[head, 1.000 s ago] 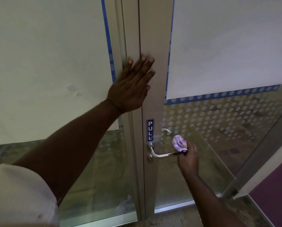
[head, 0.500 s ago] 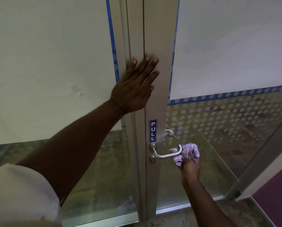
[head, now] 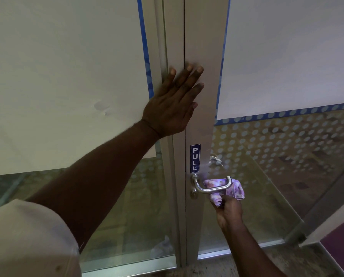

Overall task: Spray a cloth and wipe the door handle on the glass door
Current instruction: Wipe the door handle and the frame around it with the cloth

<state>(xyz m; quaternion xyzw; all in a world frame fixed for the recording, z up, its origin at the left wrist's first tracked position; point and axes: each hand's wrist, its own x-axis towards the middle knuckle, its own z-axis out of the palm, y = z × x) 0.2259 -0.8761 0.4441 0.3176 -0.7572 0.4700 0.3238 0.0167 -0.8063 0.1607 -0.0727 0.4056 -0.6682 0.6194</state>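
item: lever door handle (head: pixel 213 187), brushed metal, fixed to the aluminium door stile (head: pixel 205 120) of the glass door (head: pixel 277 176), just below a blue "pull" sign (head: pixel 195 158); keyhole cylinder (head: pixel 194 193) beneath the handle's base.

item: cloth (head: pixel 230 189), pinkish-purple, bunched; sits behind and under the handle bar, touching it, with one fold showing through the handle loop and the rest hanging off its free end.

item: right hand (head: pixel 228 211), below the handle; grip pinched together on the lower part of the cloth.

item: left hand (head: pixel 173 102), fingers spread flat, palm pressed across the seam between the door stile and the neighbouring frame post (head: pixel 172 47); holds nothing.

step in hand, judged: wiping the underside and back of the handle bar. to do it well: wrap the cloth around the bar rather than dab at it, draw it along from the bend by the base to the returned end, and keep the flat left palm bracing the door so the pressure does not swing it. the base by the stile and the keyhole cylinder look worth a pass too.

change from half a second earlier: the cloth was out past the free end of the handle; it now sits further in, tucked behind the bar. the left hand is where it was, flat on the frame.
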